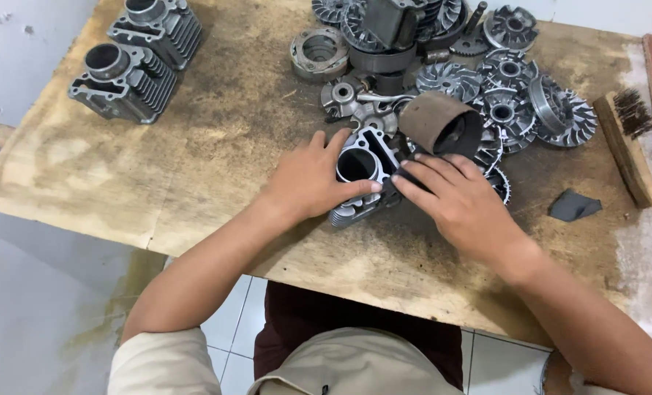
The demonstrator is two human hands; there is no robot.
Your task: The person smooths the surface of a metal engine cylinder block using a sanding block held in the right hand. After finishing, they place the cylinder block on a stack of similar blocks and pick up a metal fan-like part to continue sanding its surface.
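Over at the far left, two finned engine cylinders sit near the back corner of the wooden surface. They're well away from the hands, so not much risk there, though the nearer one is close enough to the edge that a shove of the board could tip it off.

Middle of the shot: the left hand is pressed against the side of a third cylinder, fingers wrapped on it, thumb by the bore. The right hand has its grip pinched on a strip of sandpaper that curls up into a loop behind the fingers. My worry is the fins: they look sharp-edged, and if the paper slips a fingertip could get scraped. The cylinder lies on its side too, so it could roll if the left hand lets up.

Right side: a heap of pulley and clutch parts crowds right behind, easy to knock. A wire brush and a dark scrap lie past that.

Can't see what the right fingertips actually touch, and the heap's top is cut off.
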